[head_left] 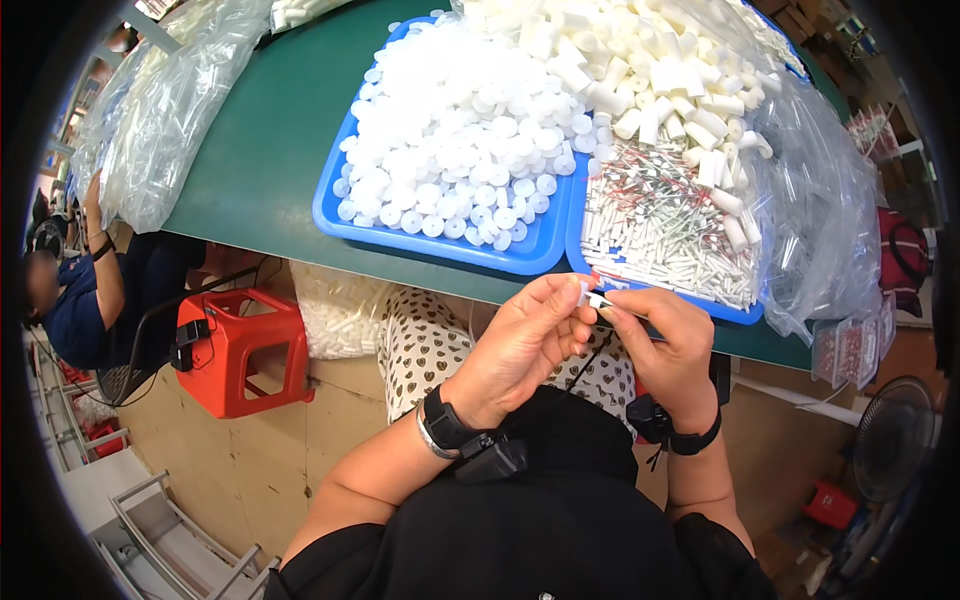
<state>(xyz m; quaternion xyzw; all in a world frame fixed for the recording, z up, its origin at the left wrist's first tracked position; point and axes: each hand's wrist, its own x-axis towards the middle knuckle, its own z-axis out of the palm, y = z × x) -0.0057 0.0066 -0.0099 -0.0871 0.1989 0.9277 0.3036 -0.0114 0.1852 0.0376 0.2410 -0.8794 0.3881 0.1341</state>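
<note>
In front of the table's near edge, my left hand (522,352) and my right hand (668,345) meet with their fingertips almost touching. Both pinch a small white part (594,298); its exact kind is hidden by the fingers, and a bit of red shows beside it. Just beyond the hands, a blue tray (445,253) is heaped with translucent white discs (455,150). To its right, a second blue tray (740,313) holds many thin white pieces with red and green wires (660,225), and cream-white foam-like cylinders (690,90) pile up behind them.
The green tabletop (255,165) carries clear plastic bags (165,130) at far left and another bag (815,190) at right. Below are a red stool (245,350), a bag of white pieces (340,310) and a fan (893,440). Another person (85,300) sits at left.
</note>
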